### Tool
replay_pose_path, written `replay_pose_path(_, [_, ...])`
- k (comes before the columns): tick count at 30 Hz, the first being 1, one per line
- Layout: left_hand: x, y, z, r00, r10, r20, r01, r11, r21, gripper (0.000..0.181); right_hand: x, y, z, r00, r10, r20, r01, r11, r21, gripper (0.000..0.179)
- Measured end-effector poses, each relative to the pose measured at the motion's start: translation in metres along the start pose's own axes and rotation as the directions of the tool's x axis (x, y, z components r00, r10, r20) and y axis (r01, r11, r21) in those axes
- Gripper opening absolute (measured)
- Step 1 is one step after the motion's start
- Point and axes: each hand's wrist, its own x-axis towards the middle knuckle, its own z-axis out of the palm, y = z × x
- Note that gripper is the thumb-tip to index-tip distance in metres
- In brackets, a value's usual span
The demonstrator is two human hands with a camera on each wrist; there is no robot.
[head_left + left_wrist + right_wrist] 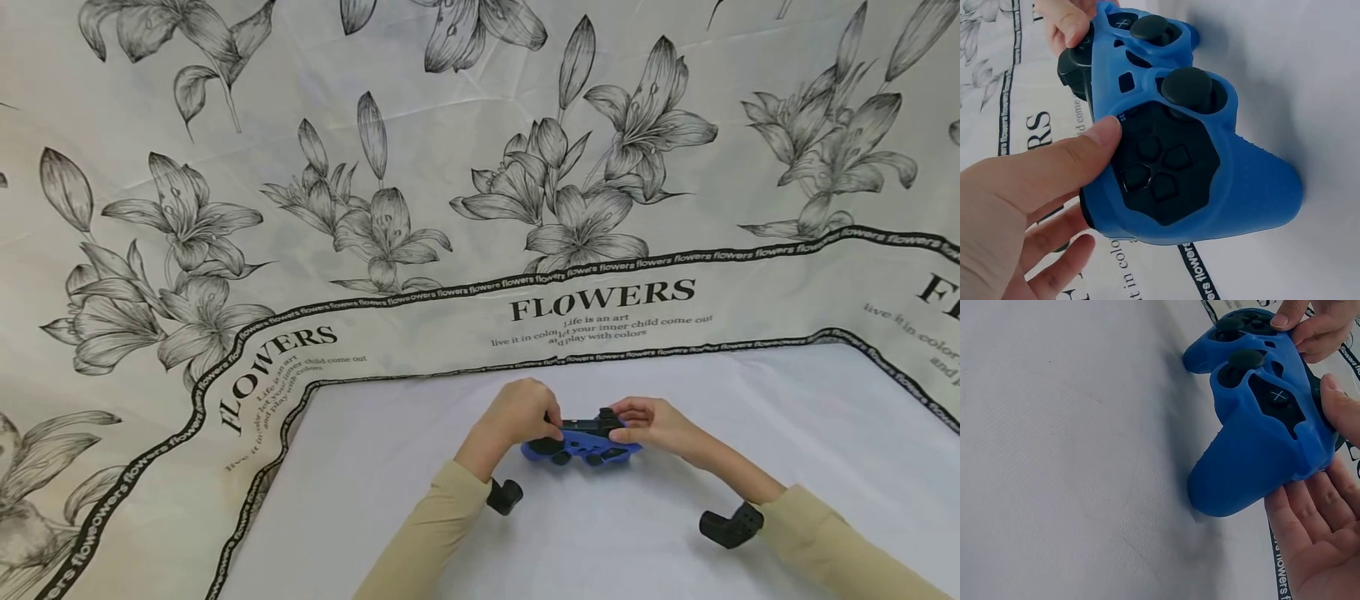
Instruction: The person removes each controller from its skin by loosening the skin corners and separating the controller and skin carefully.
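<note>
A black game controller (1169, 165) sits partly inside a blue rubbery sleeve (1257, 178), above the white tabletop. Its grips point toward the person. My left hand (521, 412) pinches the controller's left end, the thumb on the face by the direction buttons and the other fingers behind. At the opposite end, my right hand (658, 425) holds it with the thumb at the top edge and fingers underneath. In the right wrist view the sleeve's opening lies askew around the X button (1279, 395). Black shoulder parts (581, 425) show uncovered along the far edge.
A white cloth (405, 467) covers the table under both hands. Behind it rises a flower-printed sheet (420, 325) with black lettered bands. A black device is strapped at each wrist, the left device (504, 497) and the right device (731, 525).
</note>
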Motion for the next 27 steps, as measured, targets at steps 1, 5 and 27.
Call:
replay_pose_path(1, [0.000, 0.001, -0.001, 1.000, -0.001, 0.008, 0.001, 1.000, 0.005, 0.015, 0.000, 0.000, 0.000, 1.000, 0.005, 0.001, -0.005, 1.000, -0.002, 0.057])
replay_pose_path(5, [-0.002, 0.003, 0.002, 1.000, -0.025, 0.002, 0.025, 1.000, 0.001, 0.019, 0.000, -0.001, 0.000, 1.000, 0.016, 0.007, -0.016, 1.000, -0.013, 0.061])
replay_pose_path(27, [0.001, 0.016, 0.000, 0.996, 0.082, -0.021, -0.075, 0.972, 0.224, 0.007, -0.003, -0.012, 0.009, 0.995, 0.047, -0.084, -0.050, 0.998, -0.043, 0.056])
